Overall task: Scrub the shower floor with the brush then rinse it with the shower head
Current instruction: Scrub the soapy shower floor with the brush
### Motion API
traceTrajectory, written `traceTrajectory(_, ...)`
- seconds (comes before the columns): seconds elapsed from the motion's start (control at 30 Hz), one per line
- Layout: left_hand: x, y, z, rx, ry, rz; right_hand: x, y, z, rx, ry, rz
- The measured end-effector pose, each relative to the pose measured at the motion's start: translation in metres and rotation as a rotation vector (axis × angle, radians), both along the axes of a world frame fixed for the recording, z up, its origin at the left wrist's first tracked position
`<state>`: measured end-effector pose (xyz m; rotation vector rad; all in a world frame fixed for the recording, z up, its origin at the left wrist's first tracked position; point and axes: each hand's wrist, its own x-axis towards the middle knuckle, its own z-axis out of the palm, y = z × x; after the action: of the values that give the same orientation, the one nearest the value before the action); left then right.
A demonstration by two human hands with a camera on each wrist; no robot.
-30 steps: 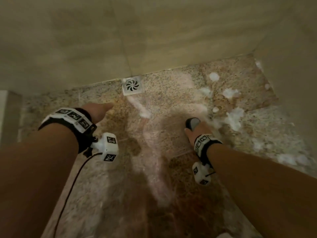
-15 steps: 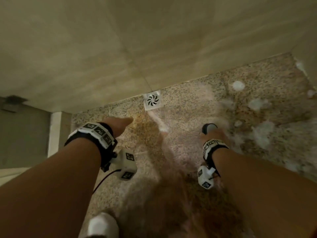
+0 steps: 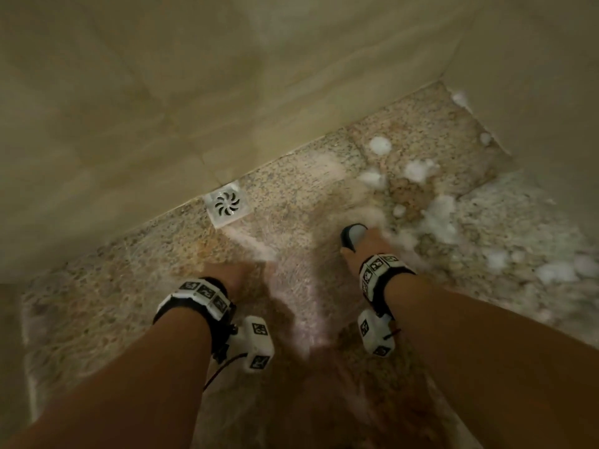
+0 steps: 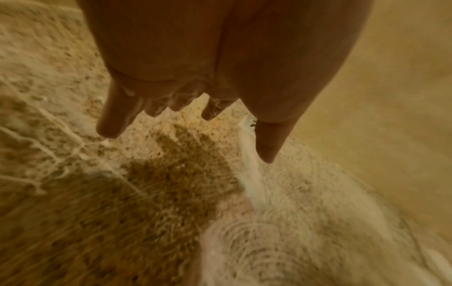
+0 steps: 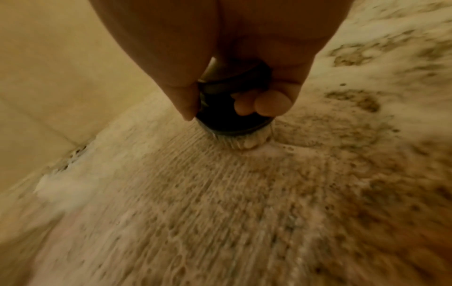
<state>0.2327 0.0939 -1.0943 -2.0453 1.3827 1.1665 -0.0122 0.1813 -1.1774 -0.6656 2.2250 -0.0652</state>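
2 hands: right hand (image 5: 220, 63) curled round brush (image 5: 232, 114), thumb on 1 side, fingertips (image 5: 271, 105) on the other; left hand (image 4: 195, 73) bare, fingers slack and slightly apart, hanging just above floor (image 3: 291, 202).
Change: left hand drawn in from its earlier outward point, now low near the middle; brush carried a little nearer the foam (image 3: 437, 218).
Meaning: scrub likely advancing right; rinse not begun, no shower head in view.
Brush: dark round body, pale grey cap, white bristles pressed to floor and splayed.
Floor: speckled granite-like stone, wet, filmed with thin lather in combed streaks.
Foam: white clumps at right, unspread, reaching the corner.
Drain (image 3: 227, 207): square white grate, swirl slots, against wall (image 3: 162, 92), left of brush.
Wall: smooth beige tile, faint joints.
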Motion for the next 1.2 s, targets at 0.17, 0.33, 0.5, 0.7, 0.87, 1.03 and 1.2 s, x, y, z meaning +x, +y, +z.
traceTrajectory(0.17,0.023,-0.009,-0.088,0.051,0.04,0.043,-0.036,0.068,0.022,-0.017,-0.007,-0.219)
traceTrajectory(0.33,0.019,-0.008,-0.11,0.194,0.044,0.006,-0.063,0.152,0.041,0.051,0.079,-0.388)
traceTrajectory(0.5,0.039,-0.022,-0.116,0.122,-0.033,-0.037,-0.055,0.16,0.026,0.083,0.068,-0.461)
traceTrajectory(0.7,0.022,-0.009,-0.09,0.212,-0.01,0.02,0.057,0.094,0.012,-0.041,0.015,-0.093)
traceTrajectory(0.87,0.042,-0.024,-0.16,0.215,-0.007,-0.071,0.095,0.154,0.015,0.085,-0.037,0.102)
traceTrajectory(1.03,0.044,-0.016,-0.137,0.209,0.058,0.029,0.013,0.183,0.02,0.085,0.156,-0.336)
traceTrajectory(1.2,0.038,-0.015,-0.133,0.261,0.104,0.021,0.044,0.127,0.013,-0.059,0.126,-0.406)
